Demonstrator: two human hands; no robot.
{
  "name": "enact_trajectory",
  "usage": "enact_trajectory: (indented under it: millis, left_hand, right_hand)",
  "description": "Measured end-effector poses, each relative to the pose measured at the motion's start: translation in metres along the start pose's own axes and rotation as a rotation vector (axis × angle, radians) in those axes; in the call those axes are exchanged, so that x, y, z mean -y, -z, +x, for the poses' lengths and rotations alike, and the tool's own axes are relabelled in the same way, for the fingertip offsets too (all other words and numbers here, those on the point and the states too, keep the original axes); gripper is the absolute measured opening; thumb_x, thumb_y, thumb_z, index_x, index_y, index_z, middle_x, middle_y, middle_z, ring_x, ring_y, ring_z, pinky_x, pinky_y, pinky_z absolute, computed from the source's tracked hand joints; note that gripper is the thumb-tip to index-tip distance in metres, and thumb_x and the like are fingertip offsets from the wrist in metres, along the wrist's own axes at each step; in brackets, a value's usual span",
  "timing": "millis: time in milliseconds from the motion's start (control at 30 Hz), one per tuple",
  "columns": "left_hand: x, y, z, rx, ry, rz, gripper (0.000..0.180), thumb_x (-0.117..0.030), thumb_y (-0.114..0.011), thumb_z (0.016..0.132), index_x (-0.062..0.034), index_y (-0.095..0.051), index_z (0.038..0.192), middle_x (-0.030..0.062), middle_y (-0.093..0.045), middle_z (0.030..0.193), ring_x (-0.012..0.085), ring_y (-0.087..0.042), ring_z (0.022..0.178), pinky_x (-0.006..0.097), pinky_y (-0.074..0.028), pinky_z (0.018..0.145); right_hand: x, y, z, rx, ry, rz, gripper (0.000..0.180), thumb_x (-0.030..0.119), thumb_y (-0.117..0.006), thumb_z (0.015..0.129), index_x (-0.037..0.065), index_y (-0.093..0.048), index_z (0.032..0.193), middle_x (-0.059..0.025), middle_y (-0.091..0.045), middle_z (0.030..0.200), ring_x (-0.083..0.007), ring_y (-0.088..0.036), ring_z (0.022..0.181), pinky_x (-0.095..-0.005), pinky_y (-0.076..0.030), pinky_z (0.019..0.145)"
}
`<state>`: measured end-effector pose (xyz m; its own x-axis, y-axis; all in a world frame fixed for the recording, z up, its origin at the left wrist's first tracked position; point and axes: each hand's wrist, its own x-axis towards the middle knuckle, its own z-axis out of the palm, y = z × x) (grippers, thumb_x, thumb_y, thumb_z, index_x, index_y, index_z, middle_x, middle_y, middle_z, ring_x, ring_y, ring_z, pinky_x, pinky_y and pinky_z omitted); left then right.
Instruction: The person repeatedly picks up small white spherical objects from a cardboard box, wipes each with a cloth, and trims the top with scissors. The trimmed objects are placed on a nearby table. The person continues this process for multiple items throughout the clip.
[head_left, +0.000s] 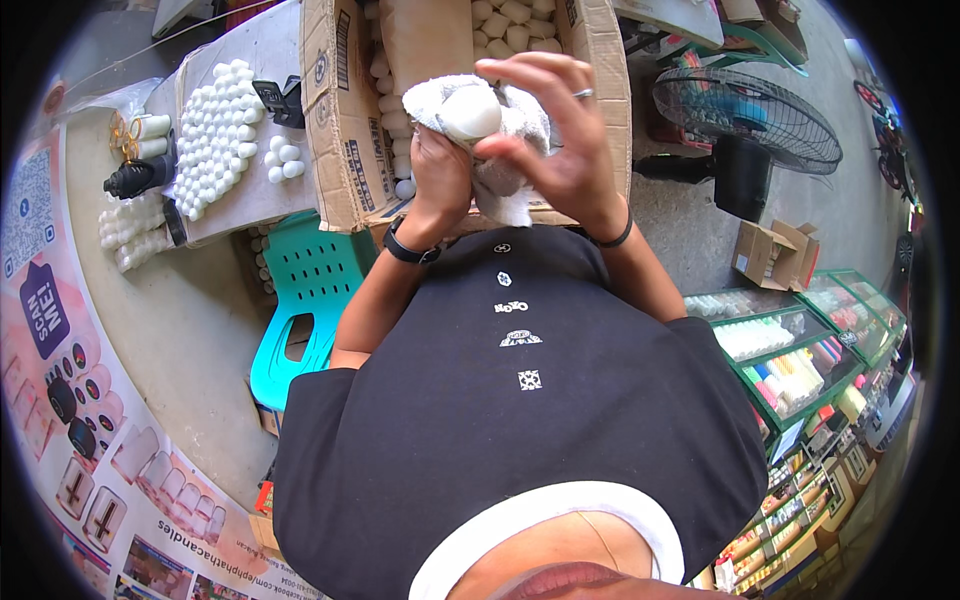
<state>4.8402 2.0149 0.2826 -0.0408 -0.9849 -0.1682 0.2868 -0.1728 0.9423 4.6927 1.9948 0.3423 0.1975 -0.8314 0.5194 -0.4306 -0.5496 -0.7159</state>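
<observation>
A white rounded candle (470, 112) sits nestled in a white cloth (505, 205) above the near part of an open cardboard box (338, 110). Fingers of my left hand (441, 172) are closed round the cloth and the candle from the left and below. On the other side, my right hand (562, 135) has its thumb and fingers spread apart around the candle, with the thumb tip close to its right side; whether it touches cannot be made out. Many white candles (515, 28) lie in the box, beside a brown cardboard piece (428, 35).
Rows of small white candles (218, 135) stand on a table (215, 215) at the left. A turquoise plastic chair (310, 260) is below it. To the right are a black fan (745, 130), a small open carton (775, 255) and a green-framed glass display case (800, 360).
</observation>
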Motion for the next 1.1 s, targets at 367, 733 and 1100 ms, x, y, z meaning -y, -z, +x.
enact_trajectory:
  millis: [367, 733, 1100]
  left_hand:
    - [-0.005, 0.001, 0.011, -0.134, 0.142, -0.236, 0.030, -0.022, -0.044, 0.100, -0.0011, -0.047, 0.121, 0.0087, -0.058, 0.109, 0.0164, -0.059, 0.098, 0.031, -0.050, 0.083]
    - [-0.023, 0.018, 0.005, 0.000, -0.369, 0.618, 0.035, -0.020, -0.046, 0.089, -0.0057, -0.062, 0.116, 0.0121, -0.049, 0.116, 0.0232, -0.047, 0.113, 0.035, -0.039, 0.097]
    - [-0.021, 0.017, -0.004, 0.047, -0.106, 0.131, 0.042, -0.032, -0.069, 0.088, -0.0011, -0.060, 0.113, 0.0071, -0.065, 0.094, 0.0103, -0.061, 0.083, 0.023, -0.049, 0.072]
  right_hand:
    - [-0.007, -0.018, -0.016, -0.018, -0.264, 0.447, 0.042, 0.014, -0.074, 0.079, 0.002, -0.060, 0.117, -0.0105, -0.064, 0.111, -0.0236, -0.055, 0.108, -0.0333, -0.045, 0.094]
    - [-0.020, -0.019, -0.020, -0.081, -0.937, 1.637, 0.047, 0.028, -0.054, 0.097, -0.005, -0.043, 0.128, -0.0176, -0.054, 0.125, -0.0234, -0.057, 0.114, -0.0329, -0.047, 0.099]
    - [-0.032, -0.033, -0.037, 0.153, -0.704, 0.959, 0.062, 0.034, -0.074, 0.083, 0.000, -0.046, 0.127, -0.0092, -0.057, 0.120, -0.0146, -0.051, 0.114, -0.0331, -0.039, 0.101]
